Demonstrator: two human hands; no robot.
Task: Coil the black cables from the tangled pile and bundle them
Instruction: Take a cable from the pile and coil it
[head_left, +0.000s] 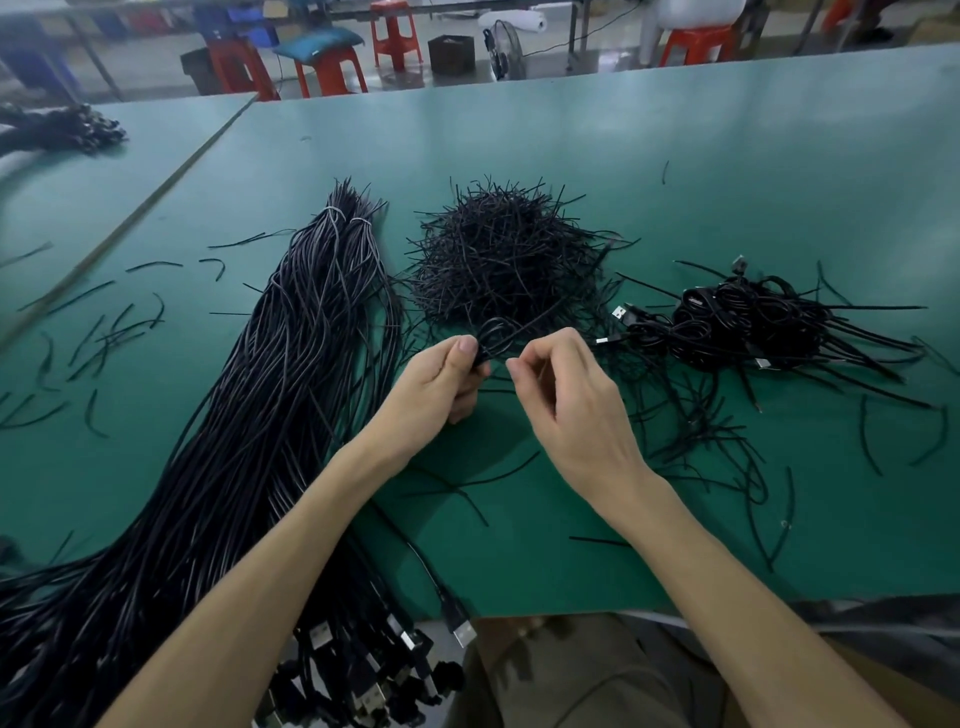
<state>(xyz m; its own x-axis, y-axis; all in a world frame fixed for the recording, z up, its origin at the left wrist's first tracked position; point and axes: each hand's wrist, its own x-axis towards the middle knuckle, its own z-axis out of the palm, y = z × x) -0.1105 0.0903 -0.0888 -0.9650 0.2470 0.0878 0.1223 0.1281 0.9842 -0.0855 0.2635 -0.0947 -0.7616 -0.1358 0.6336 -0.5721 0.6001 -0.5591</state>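
My left hand (447, 376) pinches a small coiled black cable (496, 332) between thumb and fingers, above the green table (727, 171). My right hand (566, 395) is just to its right, fingers curled, pinching a thin black tie by the coil. A long sheaf of straight black USB cables (270, 395) runs from mid-table down to the near edge on the left, plugs hanging off. A mound of short black twist ties (504, 254) lies behind my hands. Coiled, tied cables are heaped at the right (748, 322).
Loose ties are scattered over the table on both sides (114, 332). One cable with a USB plug (460, 626) hangs over the near edge. Another dark cable heap (62, 130) lies far left. Red stools (395, 31) and a fan (501, 49) stand beyond the table.
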